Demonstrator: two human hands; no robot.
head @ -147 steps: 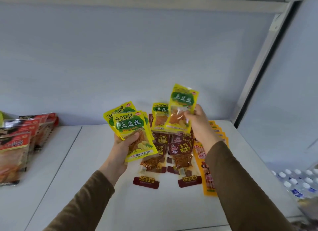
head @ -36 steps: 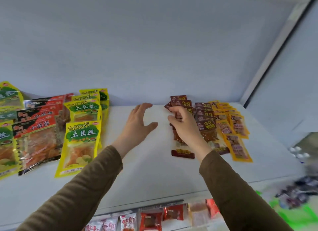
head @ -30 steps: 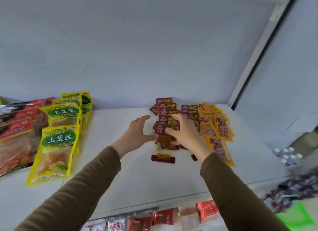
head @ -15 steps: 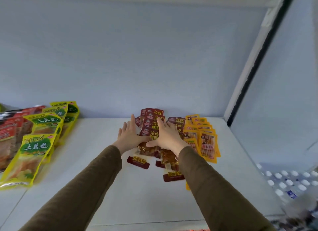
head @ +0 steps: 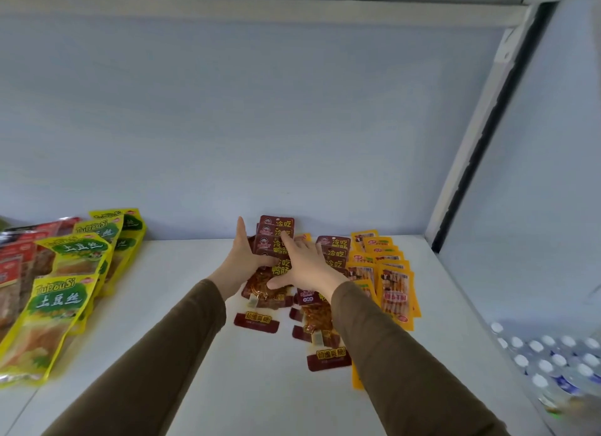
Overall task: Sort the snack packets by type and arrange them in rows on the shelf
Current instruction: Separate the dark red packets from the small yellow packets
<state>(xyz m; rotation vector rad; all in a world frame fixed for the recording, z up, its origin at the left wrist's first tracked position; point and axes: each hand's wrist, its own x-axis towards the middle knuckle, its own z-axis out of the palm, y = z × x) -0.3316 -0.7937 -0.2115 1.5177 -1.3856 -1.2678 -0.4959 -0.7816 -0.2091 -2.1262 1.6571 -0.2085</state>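
Both hands square up the maroon packets [head: 276, 240] at the shelf's [head: 182, 305] back edge.

Left hand [head: 242, 260] braces the row's left side, fingers straight; right hand [head: 305, 266] lies flat on top, fingers spread. The row's long axis runs front to back, headers toward the back wall.

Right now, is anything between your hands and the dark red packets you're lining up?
Nothing visible. The left hand and the right hand already rest on the dark red packets, fingers straight, on the shelf.
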